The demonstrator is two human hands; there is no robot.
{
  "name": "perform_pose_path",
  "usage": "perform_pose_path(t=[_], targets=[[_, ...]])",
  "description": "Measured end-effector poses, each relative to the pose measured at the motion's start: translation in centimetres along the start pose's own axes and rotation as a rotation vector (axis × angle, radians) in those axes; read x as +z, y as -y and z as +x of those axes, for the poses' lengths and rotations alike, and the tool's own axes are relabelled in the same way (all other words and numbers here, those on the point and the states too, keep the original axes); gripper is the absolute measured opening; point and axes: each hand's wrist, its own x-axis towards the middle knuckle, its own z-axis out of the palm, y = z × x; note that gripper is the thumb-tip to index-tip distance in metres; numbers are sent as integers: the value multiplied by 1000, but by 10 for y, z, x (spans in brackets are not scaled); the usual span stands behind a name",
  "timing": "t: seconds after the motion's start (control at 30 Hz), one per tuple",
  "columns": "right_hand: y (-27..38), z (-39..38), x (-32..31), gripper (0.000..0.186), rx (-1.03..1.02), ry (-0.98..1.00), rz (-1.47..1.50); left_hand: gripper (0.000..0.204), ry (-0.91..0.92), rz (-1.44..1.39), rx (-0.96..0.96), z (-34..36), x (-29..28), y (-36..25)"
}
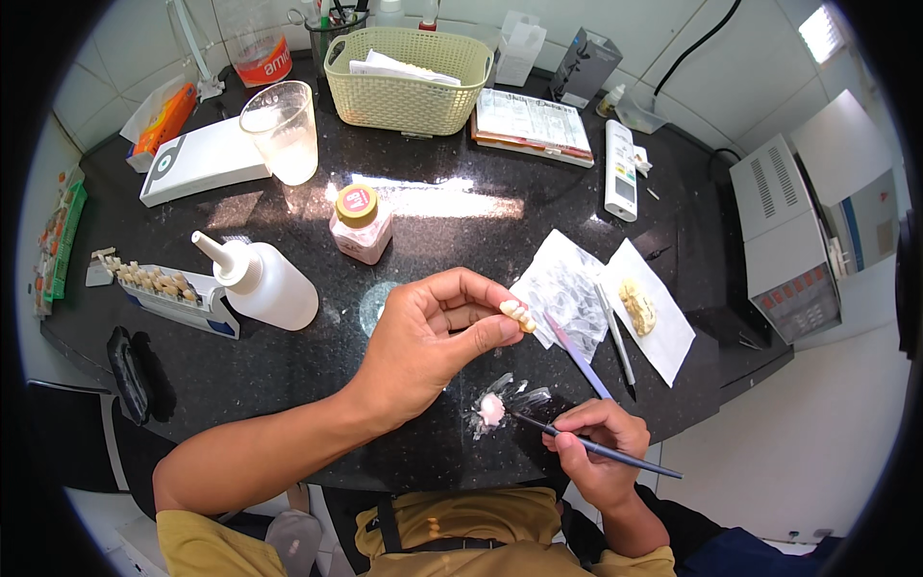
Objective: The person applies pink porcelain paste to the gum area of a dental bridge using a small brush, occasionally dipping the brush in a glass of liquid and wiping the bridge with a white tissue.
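My left hand (423, 337) pinches a small row of white tooth shapes (516, 313) on an amber base between thumb and fingers. In my right hand (601, 442) is a slim dark brush (630, 458), its tip down beside a small pink mound (491, 412) with translucent smears on the black counter (577, 207). A purple-handled tool (577, 353) lies on a crumpled translucent sheet (556, 279), beside a silver pen-like tool (615, 337) and a white paper (663, 288) carrying a cream-coloured piece (636, 308).
A squeeze bottle (279, 288), tooth shade rack (178, 298) and pink-powder jar (361, 231) stand left of centre. Behind are a clear cup (288, 144), green basket (404, 101), notebook (529, 130) and white remote (620, 173). A white appliance (774, 231) is at right, a black case (130, 375) at left.
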Motion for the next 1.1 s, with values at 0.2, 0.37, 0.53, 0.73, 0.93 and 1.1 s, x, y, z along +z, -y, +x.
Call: perform_pose_path(t=[0.2, 0.37, 0.53, 0.73, 0.93, 1.1], targets=[[0, -7, 1, 15, -189, -159, 181, 14, 23, 25, -24, -2, 3, -1], [11, 13, 5, 20, -454, -239, 29, 13, 47, 38, -56, -6, 8, -1], [22, 36, 10, 19, -548, -200, -77, 14, 95, -11, -76, -11, 11, 2], [11, 35, 13, 21, -544, -198, -97, 16, 114, -7, -108, -14, 13, 2], [2, 29, 13, 22, -480, -160, -48, 17, 145, -3, -112, -15, 13, 3], [4, 26, 12, 22, -456, -167, -67, 16, 157, 4, -79, -16, 15, 5]])
